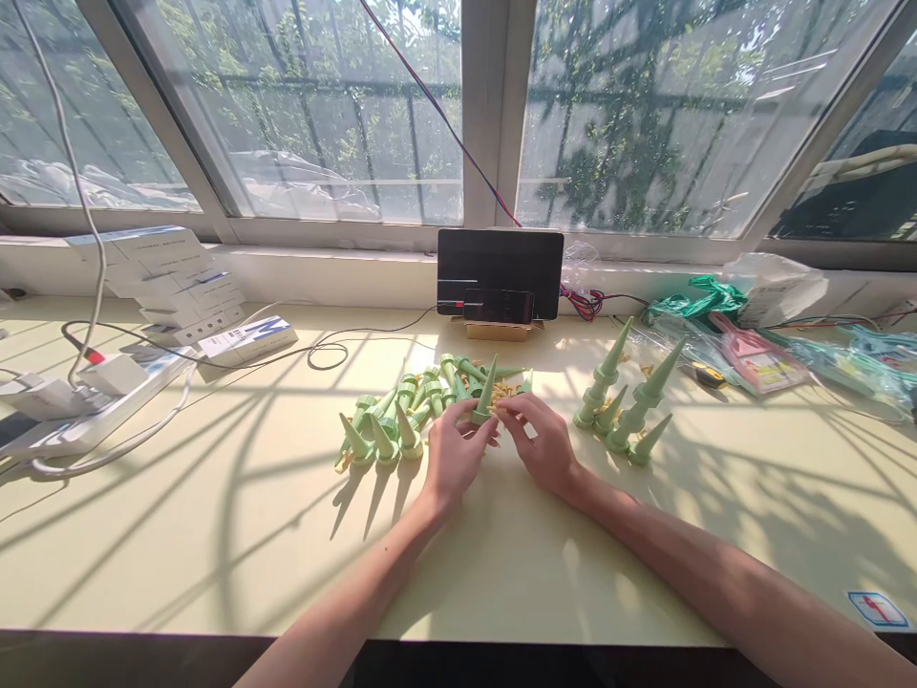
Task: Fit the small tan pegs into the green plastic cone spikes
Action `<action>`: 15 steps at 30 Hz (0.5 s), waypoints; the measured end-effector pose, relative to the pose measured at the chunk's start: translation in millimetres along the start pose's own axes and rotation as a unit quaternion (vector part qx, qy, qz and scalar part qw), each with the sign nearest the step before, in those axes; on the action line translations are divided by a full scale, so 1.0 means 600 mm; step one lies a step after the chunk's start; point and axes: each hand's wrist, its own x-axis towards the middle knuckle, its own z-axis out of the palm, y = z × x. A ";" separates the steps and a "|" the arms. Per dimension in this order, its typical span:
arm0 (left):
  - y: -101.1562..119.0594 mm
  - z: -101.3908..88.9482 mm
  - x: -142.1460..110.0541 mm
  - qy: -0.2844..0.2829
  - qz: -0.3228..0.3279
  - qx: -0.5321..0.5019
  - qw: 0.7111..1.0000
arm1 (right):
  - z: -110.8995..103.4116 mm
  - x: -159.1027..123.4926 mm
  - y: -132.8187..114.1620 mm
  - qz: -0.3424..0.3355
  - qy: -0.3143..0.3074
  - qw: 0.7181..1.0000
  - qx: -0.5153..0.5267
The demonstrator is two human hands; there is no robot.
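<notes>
My left hand [456,451] holds a green cone-shaped spike [485,394] by its base, tip pointing up. My right hand [545,441] meets it from the right, fingertips pinching something small and yellowish at the spike's base. Just behind the hands lies a heap of the same green spikes [422,392] with small yellow pieces [505,390] among them. Three spikes [378,441] stand upright to the left of my left hand. To the right stands a group of stacked and single spikes [625,409].
A pale yellow table [215,535] runs under a window. A dark screen with a phone [500,277] stands at the back centre. Boxes, a power strip [86,401] and cables lie at the left. Plastic bags and packets [759,354] crowd the back right.
</notes>
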 end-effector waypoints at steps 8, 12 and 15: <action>0.005 0.002 -0.002 0.011 0.015 0.004 1.000 | 0.001 -0.001 0.001 0.007 -0.005 1.000 -0.009; 0.006 0.003 -0.002 0.006 0.019 0.002 1.000 | 0.001 -0.001 0.004 0.008 -0.004 1.000 -0.017; 0.005 0.002 -0.001 0.001 0.023 0.005 1.000 | 0.001 -0.001 0.005 0.006 -0.001 1.000 -0.023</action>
